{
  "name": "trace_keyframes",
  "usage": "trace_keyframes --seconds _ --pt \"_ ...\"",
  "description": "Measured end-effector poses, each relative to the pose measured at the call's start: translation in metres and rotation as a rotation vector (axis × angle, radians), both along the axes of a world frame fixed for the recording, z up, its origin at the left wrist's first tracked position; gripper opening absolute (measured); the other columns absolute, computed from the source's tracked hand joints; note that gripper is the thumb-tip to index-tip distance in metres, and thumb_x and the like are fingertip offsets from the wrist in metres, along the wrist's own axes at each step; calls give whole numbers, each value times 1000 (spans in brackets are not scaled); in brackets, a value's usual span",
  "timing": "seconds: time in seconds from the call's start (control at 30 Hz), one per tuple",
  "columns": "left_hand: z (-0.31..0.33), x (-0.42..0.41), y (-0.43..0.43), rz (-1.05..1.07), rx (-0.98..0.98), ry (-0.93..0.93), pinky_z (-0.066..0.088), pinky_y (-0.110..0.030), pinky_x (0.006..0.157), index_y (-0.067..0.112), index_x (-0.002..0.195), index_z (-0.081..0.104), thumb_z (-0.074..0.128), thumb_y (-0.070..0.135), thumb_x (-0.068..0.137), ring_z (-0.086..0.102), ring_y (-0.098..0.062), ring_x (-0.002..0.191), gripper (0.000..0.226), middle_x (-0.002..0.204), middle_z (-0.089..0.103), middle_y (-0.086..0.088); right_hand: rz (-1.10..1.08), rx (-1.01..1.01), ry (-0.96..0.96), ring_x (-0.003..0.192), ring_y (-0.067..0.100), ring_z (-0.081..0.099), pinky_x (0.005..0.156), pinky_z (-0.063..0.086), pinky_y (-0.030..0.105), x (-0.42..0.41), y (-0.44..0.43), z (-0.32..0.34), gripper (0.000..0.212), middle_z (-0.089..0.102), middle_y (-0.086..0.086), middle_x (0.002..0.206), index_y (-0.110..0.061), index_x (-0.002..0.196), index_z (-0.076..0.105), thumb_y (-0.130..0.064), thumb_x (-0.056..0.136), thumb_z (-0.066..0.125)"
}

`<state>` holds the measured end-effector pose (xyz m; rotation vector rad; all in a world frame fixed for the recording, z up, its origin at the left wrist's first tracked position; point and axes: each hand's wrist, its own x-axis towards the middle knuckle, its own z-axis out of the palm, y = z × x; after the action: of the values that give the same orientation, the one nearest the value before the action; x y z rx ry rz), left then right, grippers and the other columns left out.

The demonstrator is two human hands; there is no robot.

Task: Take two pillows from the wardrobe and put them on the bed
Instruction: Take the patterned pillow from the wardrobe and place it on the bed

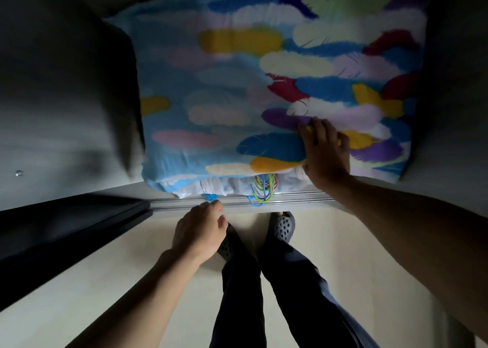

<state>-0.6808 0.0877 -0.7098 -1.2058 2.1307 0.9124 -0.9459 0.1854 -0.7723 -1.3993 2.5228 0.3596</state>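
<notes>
Head: right hand [326, 155] grips pillow [224, 83] at front edge; left hand [199, 230] free.

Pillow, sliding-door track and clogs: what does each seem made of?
The pillow has a woven fabric cover, matte and feather-printed; it creases and sags at its front edge. The track is probably metal, perhaps aluminium: bright streaks along straight grooves. The clogs look like moulded foam or rubber, matte grey, with holes.

The pillow [237, 83] lay in the wardrobe, beyond the door rail [290, 198]. The right hand [326, 153] held its near edge; the left hand [200, 231] hung nearer, further left, above the floor [105, 268].
</notes>
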Motion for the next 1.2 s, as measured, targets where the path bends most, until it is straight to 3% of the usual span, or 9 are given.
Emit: trace_keyframes --seconds 0.13,0.27,0.4,0.53,0.67,0.8,0.93,1.1,1.2 --pt "21 -15 -13 -70 -37 -2 48 -36 84 20 119 55 47 27 91 60 -28 107 30 120 62 -6 40 -110 -122 99 41 59 77 49 49 -19 -10 38 59 62 21 117 -8 123 56 -13 67 75" --pt "58 -44 -31 -157 -182 32 47 -42 88 15 130 44 52 31 90 50 -30 114 43 128 47 -10 40 -187 -200 91 41 63 69 53 46 -34 -28 99 33 68 19 100 -7 107 65 -11 74 69" --pt "114 -78 -46 -192 -371 143 39 -45 100 18 146 23 58 41 87 31 -34 135 73 153 25 -15 82 -355 -165 80 41 67 64 53 44 -51 -52 176 25 69 24 87 -1 96 69 -5 72 72" --pt "177 -101 -62 -134 -477 209 31 -47 109 19 150 12 63 46 82 19 -35 143 89 158 15 -16 180 -417 -157 92 39 66 74 50 42 -69 -70 258 35 70 23 104 -9 116 66 -14 82 64" --pt "234 -104 -79 -171 -625 255 24 -49 111 18 148 21 60 46 84 25 -34 141 80 153 28 -17 282 -438 -133 80 40 67 61 48 39 -61 -60 328 17 71 23 89 -5 94 69 -16 81 69" --pt "276 -89 -79 -361 -658 235 33 -46 104 14 143 32 67 48 77 40 -33 129 83 142 42 -15 390 -513 -130 61 34 67 48 48 30 -32 -23 363 21 71 18 72 -5 76 68 -19 66 80" --pt "295 -56 -56 -493 -598 184 41 -39 95 12 130 47 67 38 80 52 -32 117 59 129 55 -13 377 -503 -103 57 28 67 47 48 27 11 15 372 29 71 12 69 -9 76 68 -26 61 86" --pt "316 3 -9 -629 -667 141 52 -35 64 15 87 65 87 30 54 67 -29 75 43 80 71 -6 315 -453 -132 56 32 66 46 46 31 77 69 377 21 69 12 68 -12 80 65 -25 73 79" --pt "323 42 13 -704 -633 171 52 -39 70 17 98 64 80 30 66 67 -30 81 38 87 71 -5 247 -414 -143 65 34 66 51 46 34 118 101 389 18 69 13 73 -12 79 63 -28 81 70"
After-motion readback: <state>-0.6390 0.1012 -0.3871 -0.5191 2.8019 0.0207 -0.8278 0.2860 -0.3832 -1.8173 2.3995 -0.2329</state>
